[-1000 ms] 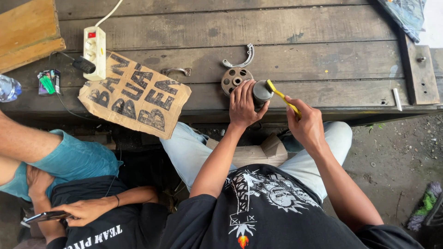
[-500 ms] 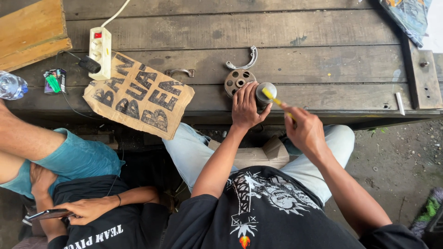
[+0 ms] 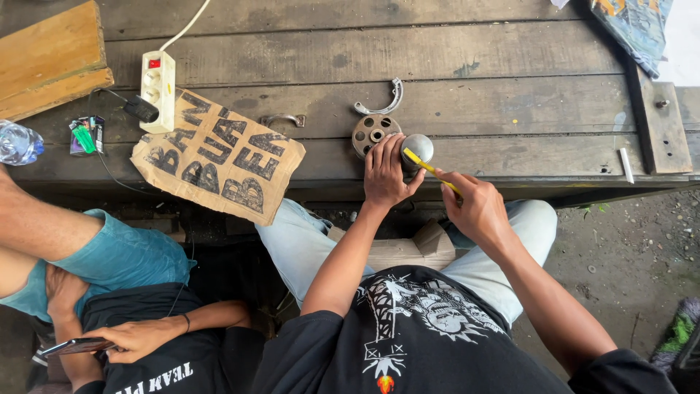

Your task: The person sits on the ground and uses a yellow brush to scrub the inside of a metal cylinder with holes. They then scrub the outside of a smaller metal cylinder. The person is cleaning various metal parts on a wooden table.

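Note:
My left hand (image 3: 384, 173) grips a small round grey metal cup (image 3: 418, 149) and steadies it on the front plank of a wooden bench (image 3: 467, 102). In my right hand (image 3: 477, 208) is a thin yellow-handled tool (image 3: 430, 169), its tip resting on the cup's top. Just behind my left hand lies a round rusty metal disc with several holes (image 3: 372, 133). A curved metal piece (image 3: 383, 102) lies beyond the disc.
A torn cardboard sign (image 3: 219, 164) hangs over the bench edge at left. A white power strip (image 3: 158, 87), a wooden board (image 3: 51, 62), a plastic bottle (image 3: 18, 144) and a cigarette (image 3: 625, 165) are on the bench. Another person (image 3: 117, 328) sits at lower left holding a phone.
My hands and the cup have shifted slightly toward the disc. The yellow tool's tip now rests on the cup's top.

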